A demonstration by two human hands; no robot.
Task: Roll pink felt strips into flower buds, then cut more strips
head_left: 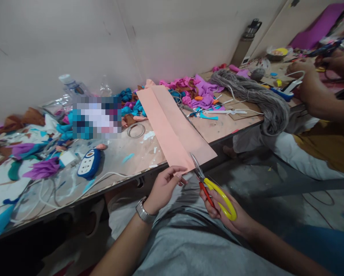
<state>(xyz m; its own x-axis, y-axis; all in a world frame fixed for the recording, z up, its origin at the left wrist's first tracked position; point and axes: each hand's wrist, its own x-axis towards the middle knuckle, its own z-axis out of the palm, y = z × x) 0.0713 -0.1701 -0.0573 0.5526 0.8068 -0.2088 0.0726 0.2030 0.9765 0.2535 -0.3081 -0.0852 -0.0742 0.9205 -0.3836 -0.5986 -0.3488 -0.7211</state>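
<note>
A long peach sheet [172,126], perhaps paper or thin foam, lies over the table edge with a lengthwise fold. My left hand [167,184], a metal watch on its wrist, pinches the near corner of that sheet. In my right hand [223,209] is a pair of scissors [222,197] with one yellow and one red handle. The slightly parted blades meet the sheet's near edge, just right of my left fingers. Part of the lower blade is hidden.
Coloured scraps [200,92] heap along the wall. Left of the sheet lie a blue-and-white power strip [89,164], a white cable [108,174] and a tape ring [135,130]. Grey yarn [252,96] hangs over the edge at right, beside another person's arm [318,88]. A tall bottle [243,46] stands behind.
</note>
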